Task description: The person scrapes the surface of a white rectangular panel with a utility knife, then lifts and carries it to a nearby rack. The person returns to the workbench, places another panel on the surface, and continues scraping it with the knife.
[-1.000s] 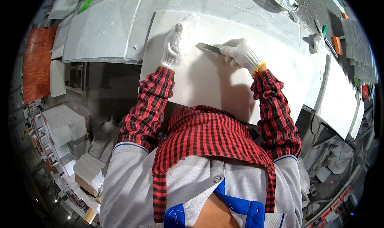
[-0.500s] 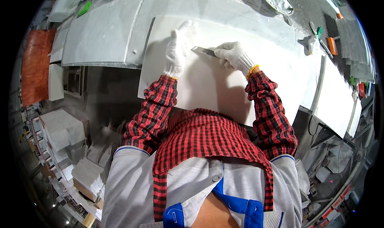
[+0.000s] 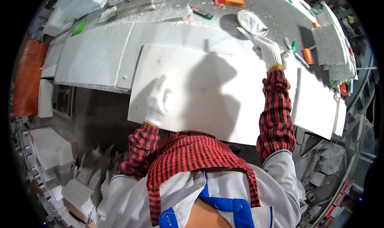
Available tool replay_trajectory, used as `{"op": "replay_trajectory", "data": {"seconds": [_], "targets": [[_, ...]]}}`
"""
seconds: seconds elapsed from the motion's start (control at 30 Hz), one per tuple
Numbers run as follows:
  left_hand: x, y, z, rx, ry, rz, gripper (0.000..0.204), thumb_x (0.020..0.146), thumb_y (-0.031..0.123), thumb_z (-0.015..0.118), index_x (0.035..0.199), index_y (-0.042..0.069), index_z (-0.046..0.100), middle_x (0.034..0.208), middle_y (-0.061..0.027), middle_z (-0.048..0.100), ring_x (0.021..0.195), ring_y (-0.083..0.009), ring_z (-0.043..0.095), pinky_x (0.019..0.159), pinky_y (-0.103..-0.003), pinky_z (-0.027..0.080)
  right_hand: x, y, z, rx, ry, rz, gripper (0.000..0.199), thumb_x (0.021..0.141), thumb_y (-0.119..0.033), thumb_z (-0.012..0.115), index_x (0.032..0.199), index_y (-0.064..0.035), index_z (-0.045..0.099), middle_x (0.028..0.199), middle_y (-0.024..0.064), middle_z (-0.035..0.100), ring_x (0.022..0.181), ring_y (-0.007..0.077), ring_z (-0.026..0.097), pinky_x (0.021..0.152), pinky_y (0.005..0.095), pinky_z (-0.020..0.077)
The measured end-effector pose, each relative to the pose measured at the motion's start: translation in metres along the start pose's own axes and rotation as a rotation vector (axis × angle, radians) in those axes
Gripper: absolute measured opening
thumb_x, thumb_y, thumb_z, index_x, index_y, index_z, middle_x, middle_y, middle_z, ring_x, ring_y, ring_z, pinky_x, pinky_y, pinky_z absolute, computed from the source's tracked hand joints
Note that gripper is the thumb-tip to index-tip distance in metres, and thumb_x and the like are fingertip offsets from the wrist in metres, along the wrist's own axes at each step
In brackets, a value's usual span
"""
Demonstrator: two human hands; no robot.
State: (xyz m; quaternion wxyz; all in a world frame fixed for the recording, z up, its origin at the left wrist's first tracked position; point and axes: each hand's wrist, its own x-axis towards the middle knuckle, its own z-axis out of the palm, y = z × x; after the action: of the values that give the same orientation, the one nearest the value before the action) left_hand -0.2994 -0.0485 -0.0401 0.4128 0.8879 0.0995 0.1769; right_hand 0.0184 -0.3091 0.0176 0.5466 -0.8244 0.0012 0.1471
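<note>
A white slab (image 3: 180,56) lies in front of me, with a broad shadow across it. My left hand (image 3: 159,101), in a white knit glove, rests on the slab's left part with fingers extended and nothing in them. Out at the far right, my gloved right hand (image 3: 267,52) is closed round a putty knife; its handle is hidden in the palm. The narrow metal blade (image 3: 245,33) points up and left, beside the near rim of a round dish (image 3: 251,22) holding white paste. Whether blade and dish touch, I cannot tell.
Behind the slab are a green utility knife (image 3: 202,13), a small white bottle (image 3: 188,12) and an orange box (image 3: 234,0). More tools and an orange block (image 3: 308,56) lie right of my right hand. Grey slabs (image 3: 96,54) line the left.
My right hand has carried the putty knife from above the slab out to the dish at the far right. My left hand has drawn back nearer to me. The view has shifted too.
</note>
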Motion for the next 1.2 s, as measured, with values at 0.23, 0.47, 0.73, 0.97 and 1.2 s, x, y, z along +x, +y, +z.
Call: {"op": "replay_trajectory", "data": {"seconds": [0.23, 0.47, 0.73, 0.97, 1.2], "targets": [[0.034, 0.024, 0.078, 0.483, -0.334, 0.299, 0.059, 0.099, 0.04, 0.052, 0.148, 0.008, 0.043, 0.159, -0.0135, 0.033, 0.149, -0.0345, 0.026, 0.122, -0.052, 0.018, 0.066, -0.036, -0.037, -1.231, 0.33, -0.287, 0.031, 0.09, -0.03, 0.058, 0.099, -0.0086, 0.078, 0.099, 0.0228, 0.073, 0.097, 0.04, 0.071, 0.082, 0.0495, 0.0565], [0.006, -0.053, -0.035, 0.851, 0.057, -0.16, 0.058, 0.1, 0.042, 0.046, 0.146, 0.007, 0.044, 0.155, -0.015, 0.038, 0.14, -0.0381, 0.033, 0.113, -0.055, 0.027, 0.028, -0.01, -0.058, -1.087, 0.306, -0.487, 0.029, 0.091, -0.036, 0.054, 0.105, -0.0218, 0.075, 0.101, 0.0149, 0.073, 0.099, 0.037, 0.069, 0.086, 0.0468, 0.0536], [-0.153, -0.108, -0.102, 0.983, 0.441, -0.58, 0.052, 0.102, 0.042, 0.046, 0.136, 0.004, 0.052, 0.144, -0.0188, 0.049, 0.128, -0.0388, 0.046, 0.104, -0.052, 0.038, 0.056, -0.011, -0.048, -1.488, 0.188, -0.628, 0.024, 0.092, -0.029, 0.054, 0.098, -0.0148, 0.073, 0.087, 0.0176, 0.072, 0.085, 0.0373, 0.071, 0.07, 0.0496, 0.0564], [-0.151, -0.093, -0.071, 0.504, 0.426, -0.647, 0.055, 0.103, 0.046, 0.044, 0.136, 0.004, 0.053, 0.142, -0.0213, 0.05, 0.131, -0.0388, 0.046, 0.108, -0.047, 0.038, 0.071, 0.0, -0.041, -1.553, 0.148, -0.636, 0.025, 0.094, -0.031, 0.052, 0.099, -0.0172, 0.072, 0.09, 0.0159, 0.072, 0.087, 0.0366, 0.071, 0.071, 0.0502, 0.0561], [-0.117, -0.091, -0.074, 0.165, 0.362, -0.752, 0.059, 0.104, 0.05, 0.039, 0.143, 0.007, 0.05, 0.146, -0.0168, 0.051, 0.136, -0.0333, 0.047, 0.11, -0.039, 0.038, 0.064, 0.007, -0.055, -1.474, 0.159, -0.641, 0.024, 0.096, -0.035, 0.052, 0.103, -0.0233, 0.072, 0.095, 0.012, 0.073, 0.088, 0.0345, 0.071, 0.072, 0.049, 0.0557]]}}
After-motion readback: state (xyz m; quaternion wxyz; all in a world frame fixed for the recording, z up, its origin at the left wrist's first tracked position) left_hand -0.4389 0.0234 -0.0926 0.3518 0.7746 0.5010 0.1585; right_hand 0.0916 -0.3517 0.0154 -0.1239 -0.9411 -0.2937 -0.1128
